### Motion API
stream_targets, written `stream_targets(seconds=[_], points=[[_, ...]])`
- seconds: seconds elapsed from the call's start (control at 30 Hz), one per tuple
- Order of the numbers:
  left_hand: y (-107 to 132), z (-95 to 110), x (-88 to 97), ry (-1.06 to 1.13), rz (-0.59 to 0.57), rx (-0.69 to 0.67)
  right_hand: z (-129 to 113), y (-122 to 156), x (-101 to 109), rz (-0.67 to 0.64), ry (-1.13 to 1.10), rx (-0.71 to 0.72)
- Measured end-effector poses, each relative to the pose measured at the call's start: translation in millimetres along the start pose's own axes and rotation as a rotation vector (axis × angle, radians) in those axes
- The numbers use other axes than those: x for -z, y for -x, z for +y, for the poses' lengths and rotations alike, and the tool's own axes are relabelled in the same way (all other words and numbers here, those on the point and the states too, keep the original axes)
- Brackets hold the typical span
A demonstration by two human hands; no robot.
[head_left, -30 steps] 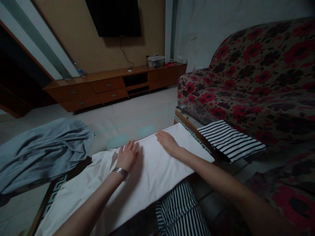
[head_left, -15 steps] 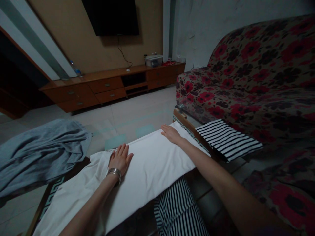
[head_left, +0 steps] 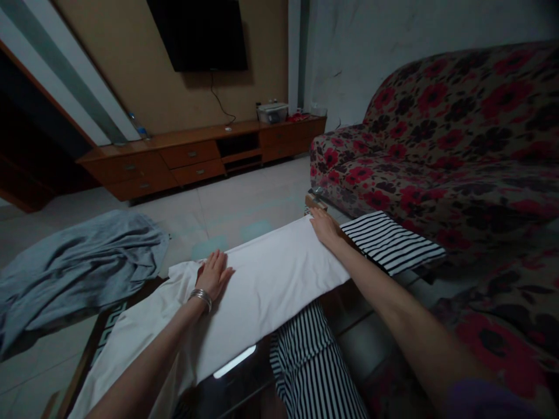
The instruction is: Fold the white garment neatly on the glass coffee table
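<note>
A white cloth garment (head_left: 266, 267) lies spread across the glass-topped table, smooth in the middle and rumpled toward the left. Flat on its left part rests my left hand (head_left: 212, 274), fingers stretched out, with silver bangles at the wrist. My right hand (head_left: 325, 228) lies at the garment's right end, fingers extended over its edge near the table's wooden rim. Just right of that hand sits a folded black-and-white striped cloth (head_left: 391, 241) at the table's edge.
A grey-blue cloth (head_left: 87, 267) is heaped on the left. The floral sofa (head_left: 419, 145) stands to the right. Beyond the table are a wooden TV cabinet (head_left: 174, 157) and a wall-mounted television (head_left: 201, 35). My striped-clad leg (head_left: 314, 361) is below the garment.
My right hand has slid right to the garment's end. My left hand stays on nearly the same spot. A bright reflection now shows on the glass below the garment.
</note>
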State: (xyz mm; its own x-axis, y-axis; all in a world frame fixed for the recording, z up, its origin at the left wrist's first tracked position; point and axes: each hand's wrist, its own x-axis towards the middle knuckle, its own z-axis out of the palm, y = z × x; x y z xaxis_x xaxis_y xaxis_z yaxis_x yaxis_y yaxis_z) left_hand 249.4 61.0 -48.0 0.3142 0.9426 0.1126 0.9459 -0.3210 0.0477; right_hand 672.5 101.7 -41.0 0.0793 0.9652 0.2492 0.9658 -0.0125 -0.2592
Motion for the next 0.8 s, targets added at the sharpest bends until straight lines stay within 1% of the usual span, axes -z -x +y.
stream_targets(seconds=[0.07,0.13,0.17,0.27,0.33,0.4,0.47,0.53,0.6,0.7,0.73,0.8], points=[[11,8,9.5,0.023,0.062,-0.034,2,35,13,0.068,-0.032,0.016],[35,23,16.6,0.034,0.107,-0.070,1,76,21,0.112,-0.061,0.057],[50,32,18.2,0.039,0.100,-0.070,0,97,22,0.116,-0.081,0.083],[100,57,14.5,0.029,-0.025,0.008,0,147,21,0.043,-0.134,0.189],[126,63,8.8,-0.020,-0.075,0.033,7,168,19,-0.012,-0.123,0.237],[142,60,5.3,-0.073,-0.045,0.007,17,180,20,-0.027,-0.080,0.237],[152,52,5.3,-0.101,-0.001,-0.021,28,186,23,-0.015,-0.036,0.221],[158,43,7.8,-0.107,0.004,-0.035,37,188,25,-0.010,-0.003,0.219],[164,38,10.8,-0.108,-0.009,-0.035,39,190,25,0.004,0.039,0.200],[171,39,14.0,-0.101,-0.025,-0.019,29,189,16,0.094,0.106,0.146],[172,40,14.9,-0.096,-0.032,-0.014,22,189,12,0.126,0.107,0.158],[175,43,17.1,-0.081,-0.048,-0.007,6,189,1,0.146,0.064,0.255]])
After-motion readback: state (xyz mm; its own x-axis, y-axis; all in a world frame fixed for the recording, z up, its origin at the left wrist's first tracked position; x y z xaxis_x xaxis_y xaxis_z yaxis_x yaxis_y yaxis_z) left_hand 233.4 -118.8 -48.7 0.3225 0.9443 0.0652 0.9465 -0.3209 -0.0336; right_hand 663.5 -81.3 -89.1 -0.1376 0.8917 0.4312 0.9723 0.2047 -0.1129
